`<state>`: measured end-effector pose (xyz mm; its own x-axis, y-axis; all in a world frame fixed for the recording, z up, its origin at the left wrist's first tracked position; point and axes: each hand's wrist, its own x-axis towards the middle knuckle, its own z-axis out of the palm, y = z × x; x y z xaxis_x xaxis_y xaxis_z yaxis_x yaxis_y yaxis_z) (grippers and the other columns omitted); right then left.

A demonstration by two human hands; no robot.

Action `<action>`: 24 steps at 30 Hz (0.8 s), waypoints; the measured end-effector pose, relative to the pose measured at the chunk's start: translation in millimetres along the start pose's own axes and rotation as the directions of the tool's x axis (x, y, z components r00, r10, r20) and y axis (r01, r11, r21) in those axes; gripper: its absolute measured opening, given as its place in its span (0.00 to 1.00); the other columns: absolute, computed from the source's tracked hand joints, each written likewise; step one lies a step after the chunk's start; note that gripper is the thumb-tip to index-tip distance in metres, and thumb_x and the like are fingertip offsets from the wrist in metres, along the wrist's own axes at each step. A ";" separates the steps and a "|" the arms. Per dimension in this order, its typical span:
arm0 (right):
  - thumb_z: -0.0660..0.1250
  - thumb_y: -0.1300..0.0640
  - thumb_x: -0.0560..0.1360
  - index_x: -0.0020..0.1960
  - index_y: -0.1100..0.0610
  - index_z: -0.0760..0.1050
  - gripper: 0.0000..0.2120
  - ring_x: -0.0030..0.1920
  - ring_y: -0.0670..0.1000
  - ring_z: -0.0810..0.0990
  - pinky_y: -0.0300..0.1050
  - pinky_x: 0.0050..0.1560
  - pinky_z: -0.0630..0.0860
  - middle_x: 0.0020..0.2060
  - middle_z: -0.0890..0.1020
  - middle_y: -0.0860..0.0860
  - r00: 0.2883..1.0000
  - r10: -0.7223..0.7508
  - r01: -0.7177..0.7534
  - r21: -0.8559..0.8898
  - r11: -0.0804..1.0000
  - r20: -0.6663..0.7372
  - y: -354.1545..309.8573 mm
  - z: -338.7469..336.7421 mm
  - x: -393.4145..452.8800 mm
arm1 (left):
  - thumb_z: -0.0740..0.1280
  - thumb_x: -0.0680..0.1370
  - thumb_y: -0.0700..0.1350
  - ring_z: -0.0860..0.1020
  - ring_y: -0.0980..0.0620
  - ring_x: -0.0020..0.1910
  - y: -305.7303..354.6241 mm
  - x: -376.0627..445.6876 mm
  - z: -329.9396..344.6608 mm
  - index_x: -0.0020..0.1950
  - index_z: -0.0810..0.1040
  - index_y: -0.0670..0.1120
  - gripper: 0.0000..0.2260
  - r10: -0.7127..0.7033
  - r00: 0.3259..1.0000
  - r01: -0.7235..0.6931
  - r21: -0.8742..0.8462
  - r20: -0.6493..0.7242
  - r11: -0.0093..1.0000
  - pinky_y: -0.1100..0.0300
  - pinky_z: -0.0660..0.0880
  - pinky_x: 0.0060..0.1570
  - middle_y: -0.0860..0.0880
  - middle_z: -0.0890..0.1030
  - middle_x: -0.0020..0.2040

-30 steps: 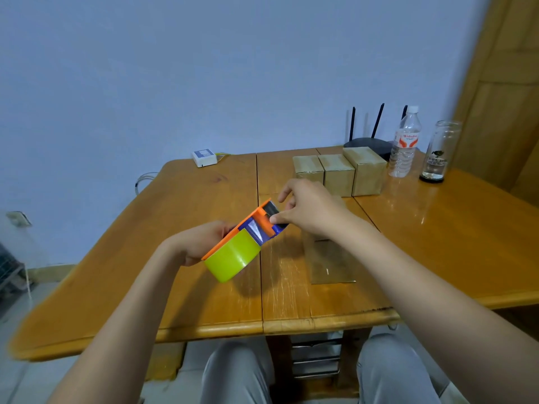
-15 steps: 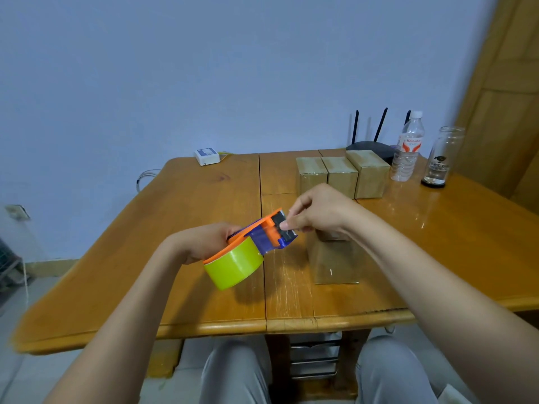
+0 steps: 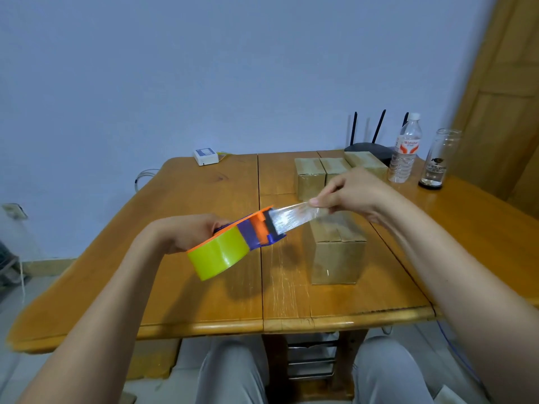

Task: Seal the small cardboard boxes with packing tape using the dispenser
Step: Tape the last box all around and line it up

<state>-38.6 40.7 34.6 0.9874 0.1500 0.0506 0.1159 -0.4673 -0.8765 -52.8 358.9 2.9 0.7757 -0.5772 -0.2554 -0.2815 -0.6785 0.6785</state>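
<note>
Dispenser (image 3: pixel 233 243) — orange-purple, yellow-green roll, gripped by left hand (image 3: pixel 189 233); clear tape (image 3: pixel 294 218) pinched by right hand (image 3: pixel 350 193) above nearest box (image 3: pixel 335 255).

Right hand (image 3: pixel 354 196) now farther from dispenser (image 3: pixel 233 246); a clear tape strip (image 3: pixel 294 217) spans the gap, above the box (image 3: pixel 335 252).
</note>
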 end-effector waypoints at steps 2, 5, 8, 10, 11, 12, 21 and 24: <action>0.82 0.56 0.62 0.38 0.60 0.84 0.10 0.45 0.53 0.86 0.40 0.43 0.81 0.37 0.87 0.52 0.998 0.030 -0.029 0.027 0.999 -0.054 7.0 -20.9 0.8 | 0.71 0.75 0.35 0.81 0.51 0.43 -7.2 -11.8 -4.8 0.49 0.83 0.53 0.12 -0.032 0.999 0.032 -0.033 -0.011 0.999 0.52 0.77 0.45 0.42 0.85 0.45; 0.81 0.56 0.63 0.40 0.61 0.83 0.12 0.37 0.52 0.82 0.40 0.37 0.79 0.35 0.85 0.54 0.998 0.070 -0.070 0.050 0.996 -0.003 11.5 -32.1 -2.8 | 0.69 0.77 0.34 0.80 0.52 0.40 -9.7 -15.9 -7.3 0.48 0.81 0.47 0.08 -0.097 0.993 0.100 0.050 -0.065 0.994 0.53 0.77 0.43 0.41 0.84 0.44; 0.77 0.52 0.67 0.49 0.60 0.85 0.15 0.26 0.47 0.72 0.38 0.26 0.71 0.28 0.76 0.52 0.966 0.163 -0.161 -0.028 0.987 0.200 7.0 -36.4 -12.9 | 0.67 0.77 0.34 0.78 0.57 0.34 -5.9 -12.9 -6.5 0.44 0.80 0.48 0.10 -0.179 0.972 0.207 0.192 -0.153 0.959 0.61 0.75 0.36 0.50 0.83 0.37; 0.75 0.54 0.71 0.55 0.58 0.85 0.15 0.25 0.45 0.69 0.36 0.24 0.68 0.27 0.74 0.52 0.933 0.194 -0.204 0.001 0.979 0.303 4.7 -40.4 -17.5 | 0.67 0.77 0.34 0.79 0.59 0.32 -3.1 -14.4 -8.9 0.45 0.80 0.50 0.11 -0.209 0.959 0.251 0.223 -0.194 0.942 0.66 0.74 0.33 0.53 0.84 0.36; 0.74 0.56 0.72 0.57 0.58 0.85 0.15 0.25 0.45 0.71 0.35 0.24 0.70 0.28 0.76 0.53 0.922 0.201 -0.227 0.041 0.973 0.330 4.4 -41.3 -18.8 | 0.67 0.77 0.34 0.79 0.61 0.32 -2.1 -15.0 -10.3 0.45 0.80 0.51 0.11 -0.219 0.952 0.266 0.220 -0.215 0.939 0.67 0.74 0.33 0.55 0.84 0.35; 0.74 0.57 0.71 0.57 0.59 0.84 0.15 0.27 0.46 0.76 0.36 0.26 0.74 0.31 0.80 0.55 0.914 0.206 -0.251 0.089 0.964 0.350 4.5 -41.1 -20.1 | 0.67 0.77 0.35 0.79 0.62 0.32 -1.1 -15.5 -11.3 0.45 0.80 0.53 0.12 -0.225 0.945 0.277 0.214 -0.238 0.937 0.68 0.73 0.32 0.57 0.83 0.35; 0.74 0.65 0.66 0.54 0.69 0.82 0.17 0.44 0.55 0.87 0.42 0.41 0.84 0.47 0.85 0.64 0.913 0.210 -0.308 0.256 0.916 0.349 15.7 -40.2 -30.2 | 0.72 0.77 0.41 0.81 0.55 0.37 9.7 -10.3 -9.4 0.43 0.80 0.49 0.05 -0.258 0.892 0.355 0.225 -0.371 0.907 0.65 0.74 0.36 0.53 0.83 0.36; 0.74 0.67 0.66 0.55 0.69 0.82 0.17 0.46 0.55 0.87 0.41 0.42 0.84 0.48 0.85 0.64 0.921 0.190 -0.287 0.261 0.922 0.341 18.3 -45.6 -35.1 | 0.72 0.77 0.41 0.83 0.53 0.38 13.7 -6.8 -7.4 0.45 0.81 0.46 0.02 -0.241 0.886 0.344 0.212 -0.397 0.915 0.63 0.75 0.38 0.50 0.85 0.38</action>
<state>-66.2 -12.9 38.7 0.8944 0.3462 -0.2832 -0.2045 -0.2465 -0.9473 -57.8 356.8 19.0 0.9790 -0.1672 -0.1164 -0.1103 -0.9154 0.3871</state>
